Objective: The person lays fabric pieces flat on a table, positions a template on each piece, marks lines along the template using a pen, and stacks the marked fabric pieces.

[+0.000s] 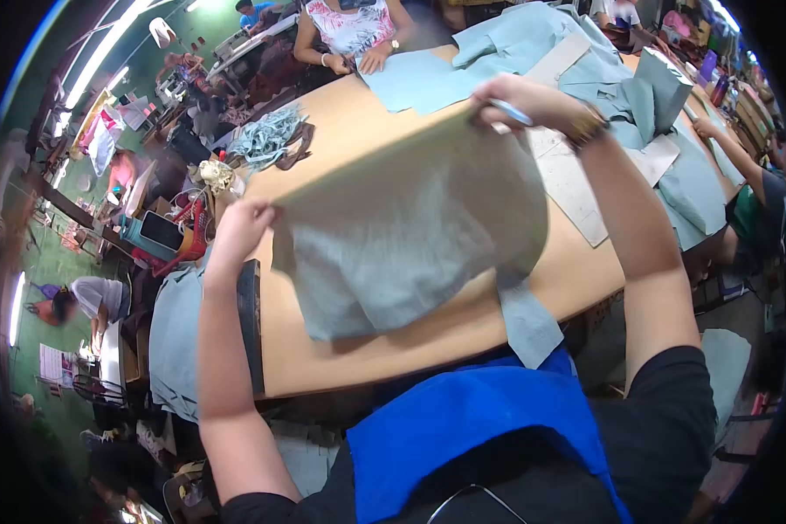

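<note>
Grey-green sheet (393, 236) hangs stretched between both hands, raised over the wooden tabletop (367, 371); surface blurred. Left hand (243, 229) pinches its upper left corner. Right hand (533, 103) grips the upper right corner, a white-and-blue pen-like object (510, 112) also in its fingers. Beyond: tangled strips (266, 138); co-worker's hands (375, 59) at a flat blue-green piece (419, 80) across the table.

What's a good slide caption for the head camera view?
Left hand and right hand hold up a greenish sheet above a tan table.
</note>
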{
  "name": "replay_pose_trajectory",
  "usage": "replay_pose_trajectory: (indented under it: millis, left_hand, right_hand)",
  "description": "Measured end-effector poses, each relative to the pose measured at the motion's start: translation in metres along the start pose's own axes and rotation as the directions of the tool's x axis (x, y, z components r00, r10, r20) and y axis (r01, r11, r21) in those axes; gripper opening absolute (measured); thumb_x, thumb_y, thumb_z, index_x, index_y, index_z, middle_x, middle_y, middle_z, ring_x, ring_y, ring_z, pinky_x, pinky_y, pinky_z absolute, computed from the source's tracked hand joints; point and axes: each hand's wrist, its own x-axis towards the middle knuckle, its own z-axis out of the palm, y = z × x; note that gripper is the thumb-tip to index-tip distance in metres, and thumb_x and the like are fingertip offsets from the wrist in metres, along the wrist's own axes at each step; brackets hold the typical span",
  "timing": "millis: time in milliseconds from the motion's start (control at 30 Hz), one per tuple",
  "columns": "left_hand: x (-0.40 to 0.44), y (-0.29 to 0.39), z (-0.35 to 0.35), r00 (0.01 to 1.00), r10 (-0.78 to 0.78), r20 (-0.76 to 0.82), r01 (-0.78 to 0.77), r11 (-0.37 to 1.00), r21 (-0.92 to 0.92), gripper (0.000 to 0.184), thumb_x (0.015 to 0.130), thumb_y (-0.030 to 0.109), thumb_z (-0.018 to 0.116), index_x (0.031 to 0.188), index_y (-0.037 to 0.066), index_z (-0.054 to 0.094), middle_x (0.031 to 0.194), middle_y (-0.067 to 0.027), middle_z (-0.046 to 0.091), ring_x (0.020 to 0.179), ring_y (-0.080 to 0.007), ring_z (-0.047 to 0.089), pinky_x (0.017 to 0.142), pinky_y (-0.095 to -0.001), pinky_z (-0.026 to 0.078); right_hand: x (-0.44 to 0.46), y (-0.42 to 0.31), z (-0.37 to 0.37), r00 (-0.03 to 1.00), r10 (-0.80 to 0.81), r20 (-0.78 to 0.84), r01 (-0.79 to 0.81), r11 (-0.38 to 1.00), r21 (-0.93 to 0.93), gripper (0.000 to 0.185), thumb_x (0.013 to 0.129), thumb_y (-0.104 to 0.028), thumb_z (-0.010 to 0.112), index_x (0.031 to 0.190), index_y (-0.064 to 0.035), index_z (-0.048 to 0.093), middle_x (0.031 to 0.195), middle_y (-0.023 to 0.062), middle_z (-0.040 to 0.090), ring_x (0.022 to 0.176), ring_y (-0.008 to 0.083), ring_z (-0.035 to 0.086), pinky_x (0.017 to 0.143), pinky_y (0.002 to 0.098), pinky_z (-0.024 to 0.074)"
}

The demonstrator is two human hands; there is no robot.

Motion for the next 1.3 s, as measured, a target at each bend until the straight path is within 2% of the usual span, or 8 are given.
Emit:
replay_pose_trajectory:
  millis: [100,133,233,300,400,567,767,1300]
  left_hand:
    - [0.086,-0.018,-0.007,0.950,-0.313,-0.014,0.283,0.878,-0.387,0.017,0.090,0.012,0.053,0.095,0.003,0.068,0.068,0.0001,0.062,0.055,-0.0058,0.053,0.049,-0.0227,0.041]
    - [0.130,-0.068,-0.001,0.923,-0.256,-0.287,0.088,0.866,-0.491,0.020,0.090,0.010,0.051,0.098,0.004,0.068,0.071,0.0000,0.063,0.056,-0.0039,0.051,0.049,-0.0216,0.041]
    - [0.153,-0.001,-0.057,0.609,-0.159,-0.777,-0.368,0.811,-0.455,0.017,0.095,0.013,0.055,0.100,0.003,0.068,0.079,0.0006,0.066,0.066,-0.0052,0.053,0.061,-0.0222,0.044]
    - [0.134,0.031,-0.073,0.513,-0.166,-0.842,-0.371,0.842,-0.391,0.018,0.097,0.016,0.056,0.104,0.003,0.066,0.092,-0.0043,0.068,0.082,-0.0104,0.059,0.074,-0.0256,0.047]
    - [0.111,0.039,-0.061,0.299,0.078,-0.951,-0.542,0.834,-0.102,0.018,0.098,0.014,0.054,0.108,0.002,0.062,0.110,-0.0100,0.066,0.103,-0.0184,0.062,0.090,-0.0314,0.048]
    - [0.021,0.030,0.034,0.509,0.278,-0.815,-0.393,0.917,0.067,0.012,0.094,0.005,0.055,0.106,0.002,0.058,0.120,-0.0162,0.062,0.114,-0.0294,0.060,0.097,-0.0383,0.046]
    - [-0.089,0.006,0.172,0.956,-0.151,-0.253,0.038,0.915,-0.402,0.012,0.089,0.001,0.061,0.100,-0.001,0.063,0.111,-0.0168,0.066,0.102,-0.0302,0.064,0.089,-0.0376,0.051]
    - [-0.206,0.073,0.151,0.995,-0.037,-0.088,0.014,0.970,-0.244,0.029,0.073,-0.005,0.064,0.098,0.008,0.071,0.111,-0.0121,0.064,0.102,-0.0292,0.061,0.084,-0.0374,0.053]
  right_hand:
    - [0.087,0.042,-0.010,0.917,-0.019,-0.398,0.073,0.990,0.120,0.024,0.084,-0.003,0.048,0.098,-0.0073,0.067,0.078,0.0106,0.069,0.065,0.0168,0.068,0.057,0.0315,0.0530]
    - [0.096,0.034,-0.018,0.753,-0.184,-0.632,0.169,0.982,-0.085,0.022,0.085,-0.004,0.052,0.099,-0.0099,0.068,0.089,0.0135,0.071,0.077,0.0227,0.070,0.068,0.0325,0.0537]
    - [0.088,-0.017,-0.039,0.402,-0.319,-0.858,0.282,0.935,-0.216,0.022,0.087,-0.005,0.057,0.106,-0.0108,0.065,0.096,0.0146,0.070,0.086,0.0265,0.069,0.074,0.0325,0.0518]
    - [0.073,-0.031,-0.043,0.439,-0.287,-0.851,0.658,0.748,0.088,0.027,0.097,-0.024,0.053,0.119,-0.0139,0.065,0.117,0.0170,0.065,0.120,0.0171,0.055,0.101,0.0306,0.0399]
    - [0.050,-0.021,-0.021,0.340,-0.426,-0.839,0.459,0.853,-0.248,0.020,0.091,-0.005,0.053,0.108,-0.0080,0.064,0.102,0.0127,0.069,0.089,0.0242,0.068,0.079,0.0323,0.0510]
    - [0.026,0.059,0.063,0.578,-0.335,-0.744,0.353,0.925,-0.142,0.026,0.088,0.003,0.058,0.111,-0.0054,0.064,0.102,0.0106,0.069,0.092,0.0134,0.064,0.080,0.0263,0.0506]
    - [-0.029,0.130,0.181,0.836,-0.116,-0.536,0.090,0.993,-0.075,0.025,0.081,0.003,0.056,0.097,-0.0114,0.068,0.081,0.0111,0.068,0.076,0.0273,0.066,0.067,0.0351,0.0522]
    - [-0.169,0.105,0.178,0.850,-0.021,-0.526,-0.062,0.988,-0.140,0.011,0.075,-0.012,0.067,0.086,-0.0103,0.066,0.078,0.0106,0.067,0.078,0.0308,0.065,0.072,0.0409,0.0518]
